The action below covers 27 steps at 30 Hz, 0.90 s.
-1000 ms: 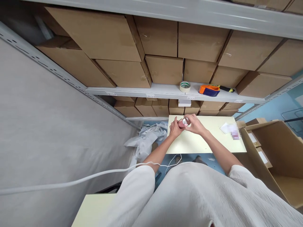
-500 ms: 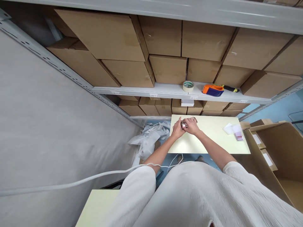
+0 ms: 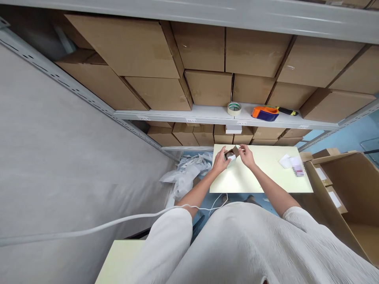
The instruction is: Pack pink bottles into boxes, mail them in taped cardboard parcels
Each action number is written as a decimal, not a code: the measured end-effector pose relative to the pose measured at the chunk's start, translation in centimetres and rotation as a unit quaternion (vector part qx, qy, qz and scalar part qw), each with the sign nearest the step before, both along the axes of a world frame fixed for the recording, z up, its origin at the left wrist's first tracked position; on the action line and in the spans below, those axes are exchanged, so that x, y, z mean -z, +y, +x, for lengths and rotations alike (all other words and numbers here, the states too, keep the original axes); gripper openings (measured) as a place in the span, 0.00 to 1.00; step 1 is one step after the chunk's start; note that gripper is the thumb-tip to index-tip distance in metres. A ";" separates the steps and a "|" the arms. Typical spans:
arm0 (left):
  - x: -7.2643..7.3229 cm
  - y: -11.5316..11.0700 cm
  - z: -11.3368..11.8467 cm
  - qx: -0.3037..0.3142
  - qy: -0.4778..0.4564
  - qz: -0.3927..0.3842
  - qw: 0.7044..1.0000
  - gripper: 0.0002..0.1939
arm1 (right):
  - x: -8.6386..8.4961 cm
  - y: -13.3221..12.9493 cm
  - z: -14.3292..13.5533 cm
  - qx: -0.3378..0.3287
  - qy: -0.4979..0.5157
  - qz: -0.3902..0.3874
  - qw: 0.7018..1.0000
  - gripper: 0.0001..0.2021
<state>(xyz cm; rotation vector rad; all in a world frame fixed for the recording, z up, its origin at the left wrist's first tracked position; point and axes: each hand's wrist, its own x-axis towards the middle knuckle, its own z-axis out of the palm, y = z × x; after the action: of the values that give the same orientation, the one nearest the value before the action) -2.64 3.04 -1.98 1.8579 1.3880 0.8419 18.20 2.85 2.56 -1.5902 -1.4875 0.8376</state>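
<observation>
Over the pale yellow table, my left hand [image 3: 220, 161] is wrapped round a small open cardboard box [image 3: 232, 158]. A shiny, rounded metallic object [image 3: 229, 156] sits inside the box; its kind cannot be made out. At the box's right side, my right hand [image 3: 246, 156] has its fingertips closed on the raised lid flap [image 3: 236, 150]. The box is tilted, with its opening facing up toward me.
The table [image 3: 266, 173] bears white and pinkish papers [image 3: 291, 161] at right. A large open carton [image 3: 340, 221] stands beside it. Shelves ahead hold cartons, a tape roll [image 3: 234, 109] and an orange-and-blue tool [image 3: 265, 113]. Plastic wrap [image 3: 186, 173] lies left; a white cable [image 3: 118, 221] crosses in front.
The shiny object, earlier between both hands, is now in the small box held by my left hand. My right hand has shifted right to the box's flap.
</observation>
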 end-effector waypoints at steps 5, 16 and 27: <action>0.1 0.1 0.1 0.014 -0.003 0.018 1.000 0.17 | -0.1 -0.8 -1.6 -0.080 -0.068 0.006 0.994 0.14; 0.1 -1.1 -0.5 -0.016 -0.035 -0.063 0.997 0.43 | -0.2 -1.1 -4.1 -0.169 -0.312 -0.017 0.935 0.11; 0.4 -1.3 -2.1 0.032 -0.040 -0.079 0.995 0.38 | -0.9 -3.1 -5.2 -0.129 -0.377 -0.101 0.912 0.18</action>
<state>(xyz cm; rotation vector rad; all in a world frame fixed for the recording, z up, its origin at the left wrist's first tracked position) -4.70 1.73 -2.38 1.7200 1.2990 0.7433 12.95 -0.29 3.43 -2.0318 -2.2493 0.5388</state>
